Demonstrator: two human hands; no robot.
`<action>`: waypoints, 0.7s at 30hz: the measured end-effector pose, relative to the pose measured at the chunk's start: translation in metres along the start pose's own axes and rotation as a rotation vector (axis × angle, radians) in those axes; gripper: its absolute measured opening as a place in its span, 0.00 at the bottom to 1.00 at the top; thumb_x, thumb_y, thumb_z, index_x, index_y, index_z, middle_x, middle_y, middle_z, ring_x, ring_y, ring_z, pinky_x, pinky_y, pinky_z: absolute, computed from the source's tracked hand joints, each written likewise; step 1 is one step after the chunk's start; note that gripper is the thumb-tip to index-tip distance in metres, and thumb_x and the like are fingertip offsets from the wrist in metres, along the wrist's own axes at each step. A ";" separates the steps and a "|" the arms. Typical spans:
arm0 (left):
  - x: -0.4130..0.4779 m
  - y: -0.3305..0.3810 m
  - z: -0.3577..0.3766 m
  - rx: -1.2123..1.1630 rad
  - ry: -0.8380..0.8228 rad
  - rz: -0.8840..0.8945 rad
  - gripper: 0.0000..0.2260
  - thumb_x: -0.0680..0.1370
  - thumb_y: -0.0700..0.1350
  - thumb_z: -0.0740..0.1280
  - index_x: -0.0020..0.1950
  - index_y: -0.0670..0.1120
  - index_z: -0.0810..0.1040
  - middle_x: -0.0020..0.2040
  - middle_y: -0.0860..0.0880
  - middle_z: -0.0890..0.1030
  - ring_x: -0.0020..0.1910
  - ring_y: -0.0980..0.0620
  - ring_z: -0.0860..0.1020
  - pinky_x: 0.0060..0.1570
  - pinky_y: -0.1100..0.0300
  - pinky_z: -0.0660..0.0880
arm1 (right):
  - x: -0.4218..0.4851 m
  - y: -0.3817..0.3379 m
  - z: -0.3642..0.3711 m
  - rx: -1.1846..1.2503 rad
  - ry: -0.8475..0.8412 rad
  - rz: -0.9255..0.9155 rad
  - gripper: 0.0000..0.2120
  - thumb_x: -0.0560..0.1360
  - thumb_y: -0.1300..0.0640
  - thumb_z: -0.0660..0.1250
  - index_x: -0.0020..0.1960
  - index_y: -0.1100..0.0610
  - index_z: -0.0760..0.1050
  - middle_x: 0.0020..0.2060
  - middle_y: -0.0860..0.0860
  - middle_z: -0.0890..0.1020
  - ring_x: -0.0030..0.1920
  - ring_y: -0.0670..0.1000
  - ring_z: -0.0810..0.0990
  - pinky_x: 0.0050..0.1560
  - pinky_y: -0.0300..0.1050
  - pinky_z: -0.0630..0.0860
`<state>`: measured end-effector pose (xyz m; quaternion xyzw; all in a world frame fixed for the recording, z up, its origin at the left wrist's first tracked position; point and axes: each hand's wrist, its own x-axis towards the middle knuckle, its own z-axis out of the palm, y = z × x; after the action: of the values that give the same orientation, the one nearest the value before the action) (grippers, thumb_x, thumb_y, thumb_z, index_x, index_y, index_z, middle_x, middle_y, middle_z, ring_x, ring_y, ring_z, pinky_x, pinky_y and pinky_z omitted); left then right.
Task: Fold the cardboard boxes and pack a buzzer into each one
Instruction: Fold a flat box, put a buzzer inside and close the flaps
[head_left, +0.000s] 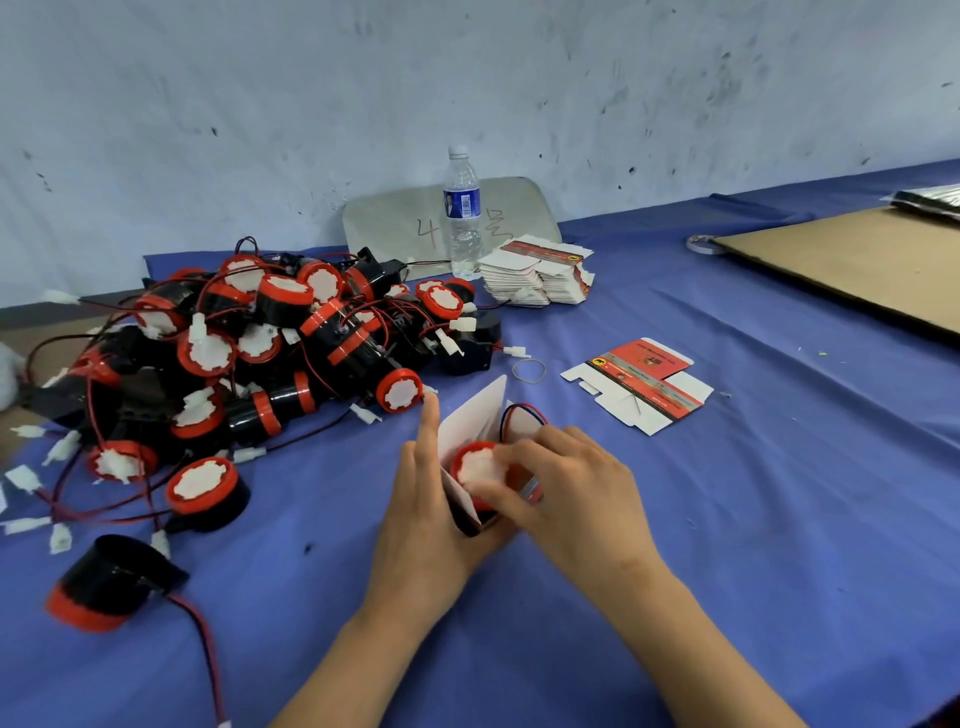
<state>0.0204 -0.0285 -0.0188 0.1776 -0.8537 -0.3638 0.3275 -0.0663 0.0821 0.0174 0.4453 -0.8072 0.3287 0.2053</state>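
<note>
Cardboard (470, 415) in left hand (421, 525), right hand (576, 488) grips buzzer (480, 465).

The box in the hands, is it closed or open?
Open. The box has its white flap standing up, and the buzzer with its red-and-white face and its wire loop show at the mouth.

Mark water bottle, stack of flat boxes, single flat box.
water bottle (461, 203): head view, label.
stack of flat boxes (514, 260): head view, top sheet.
single flat box (644, 364): head view, printed panel.
</note>
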 end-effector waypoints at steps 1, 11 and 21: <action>0.000 0.001 0.000 0.007 0.000 0.008 0.53 0.63 0.62 0.75 0.69 0.77 0.35 0.60 0.67 0.66 0.54 0.63 0.74 0.47 0.56 0.77 | 0.000 0.000 0.000 0.005 -0.067 0.005 0.15 0.72 0.41 0.69 0.41 0.53 0.83 0.35 0.47 0.79 0.37 0.53 0.76 0.33 0.44 0.73; 0.001 0.006 -0.001 0.185 0.068 0.177 0.12 0.71 0.47 0.75 0.50 0.57 0.75 0.75 0.53 0.62 0.49 0.59 0.75 0.39 0.58 0.78 | 0.002 0.008 0.001 0.432 -0.177 0.106 0.06 0.73 0.60 0.66 0.42 0.55 0.82 0.39 0.46 0.78 0.37 0.48 0.77 0.41 0.48 0.77; 0.006 0.008 -0.005 0.186 0.079 0.139 0.07 0.72 0.48 0.75 0.37 0.48 0.80 0.68 0.56 0.69 0.49 0.68 0.67 0.44 0.68 0.71 | 0.010 0.027 -0.016 0.714 0.106 0.114 0.15 0.73 0.65 0.62 0.55 0.51 0.76 0.50 0.46 0.82 0.50 0.45 0.83 0.52 0.40 0.78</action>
<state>0.0190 -0.0284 -0.0076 0.1616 -0.8806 -0.2520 0.3672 -0.0942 0.0980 0.0256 0.4256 -0.6535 0.6231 0.0597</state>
